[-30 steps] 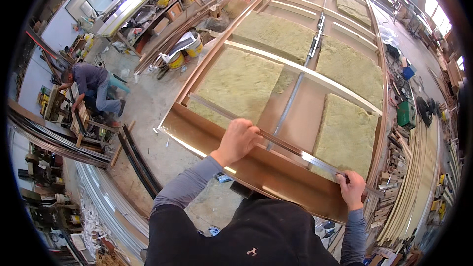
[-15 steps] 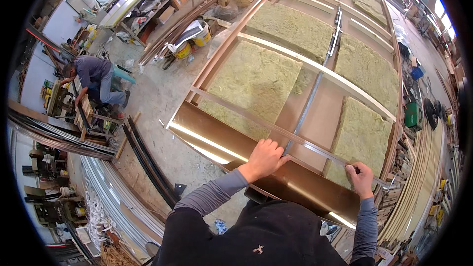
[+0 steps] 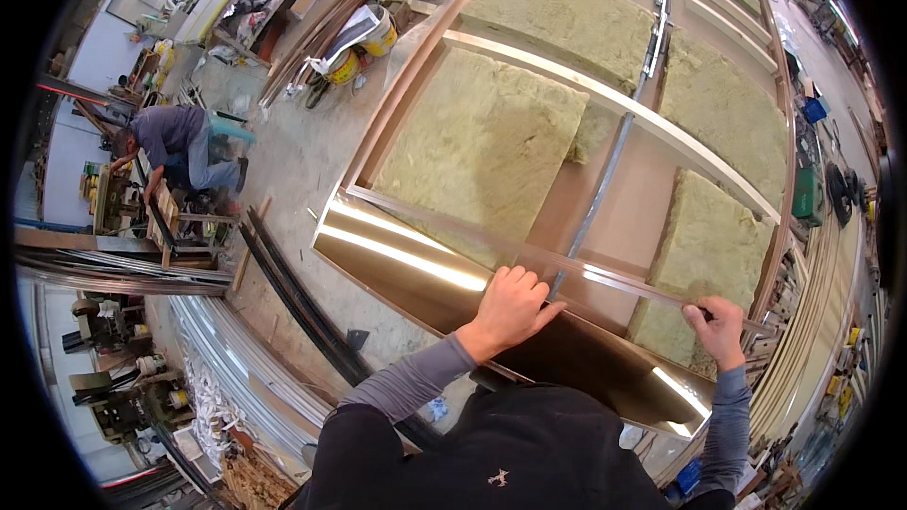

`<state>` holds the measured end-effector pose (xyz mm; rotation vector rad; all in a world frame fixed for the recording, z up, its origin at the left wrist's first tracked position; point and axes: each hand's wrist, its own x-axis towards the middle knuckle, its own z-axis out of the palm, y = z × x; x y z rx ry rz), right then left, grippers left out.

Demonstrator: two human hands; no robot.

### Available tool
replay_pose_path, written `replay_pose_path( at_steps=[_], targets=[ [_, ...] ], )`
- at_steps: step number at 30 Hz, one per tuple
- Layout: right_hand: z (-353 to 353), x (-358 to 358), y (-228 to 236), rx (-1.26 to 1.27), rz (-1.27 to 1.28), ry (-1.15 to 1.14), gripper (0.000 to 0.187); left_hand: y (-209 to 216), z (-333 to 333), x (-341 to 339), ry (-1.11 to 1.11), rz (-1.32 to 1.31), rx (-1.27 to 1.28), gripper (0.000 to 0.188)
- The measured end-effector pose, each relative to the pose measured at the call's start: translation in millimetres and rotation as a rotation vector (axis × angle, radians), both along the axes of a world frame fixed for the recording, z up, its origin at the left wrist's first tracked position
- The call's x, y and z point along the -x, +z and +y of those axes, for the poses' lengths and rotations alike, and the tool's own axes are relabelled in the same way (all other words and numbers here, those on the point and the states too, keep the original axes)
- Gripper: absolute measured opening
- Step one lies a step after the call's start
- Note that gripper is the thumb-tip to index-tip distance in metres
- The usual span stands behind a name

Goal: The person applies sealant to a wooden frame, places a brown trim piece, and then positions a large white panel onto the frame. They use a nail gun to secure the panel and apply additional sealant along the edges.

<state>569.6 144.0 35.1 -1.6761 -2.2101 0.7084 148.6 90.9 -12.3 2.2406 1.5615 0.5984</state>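
A long, thin, shiny metal strip lies crosswise over the near end of a large door-like panel. My left hand has its fingers curled over the strip's near edge around the middle, thumb pointing right; its fingertips are hidden. My right hand pinches the strip close to its right end. Nearer me, the shiny bronze-coloured sheet slopes down from the panel's end. Beyond the strip, slabs of yellowish insulation wool lie inside the panel. A grey metal rod runs lengthwise between them.
Pale wooden battens cross the panel. At left, a person bends over a workbench. Dark metal profiles and silvery lengths lie on the left. Yellow buckets stand behind. Long pale strips are stacked at right.
My right hand has shifted right and slightly away with the strip. The strip's left end now sits nearer the panel's end corner. My left hand stays about the middle; the view has shifted slightly.
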Motion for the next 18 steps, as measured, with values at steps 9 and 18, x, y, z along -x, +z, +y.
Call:
replay_pose_path(
  at_steps=[9, 18],
  targets=[
    [-31, 21, -31, -0.101, 0.003, 0.019, 0.034, 7, 0, 0, -0.005, -0.02, 0.001, 0.031],
    [-62, 20, -48, -0.248, -0.054, 0.06, 0.052, 31, -1, -28, -0.155, 0.092, -0.134, 0.039]
  ],
)
